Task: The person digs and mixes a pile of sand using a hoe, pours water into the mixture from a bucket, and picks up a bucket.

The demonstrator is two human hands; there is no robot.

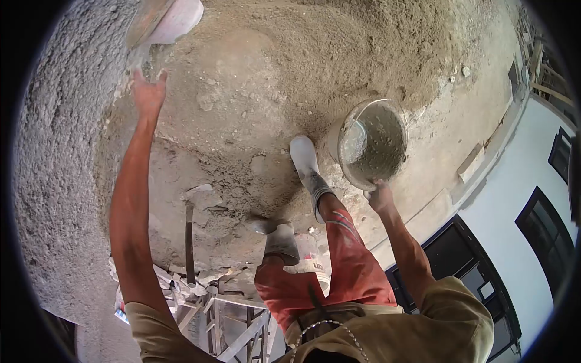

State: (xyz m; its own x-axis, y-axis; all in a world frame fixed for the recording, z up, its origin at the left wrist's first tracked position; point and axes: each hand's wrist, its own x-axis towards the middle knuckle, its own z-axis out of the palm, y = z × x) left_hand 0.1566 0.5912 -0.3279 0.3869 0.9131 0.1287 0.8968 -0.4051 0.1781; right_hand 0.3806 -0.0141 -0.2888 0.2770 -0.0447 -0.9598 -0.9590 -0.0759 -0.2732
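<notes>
My left hand (147,91) reaches out at the upper left, fingers apart, with nothing in it. Just beyond its fingertips is a pale, dusty container (175,21), tilted and cut off by the top of the view; a small gap seems to separate them. On the right, my right hand (379,196) is closed on the rim of a round bucket (374,142). The bucket is tipped so that its inside shows, coated with wet grey mortar. Its thin wire handle lies along the far side.
A sand heap (363,48) spreads across the top. My boots (304,158) stand on rubble. A long-handled tool (189,242) lies lower left, near a wooden frame (242,330). A white bucket (315,266) stands behind my legs. A rough wall (60,151) runs along the left.
</notes>
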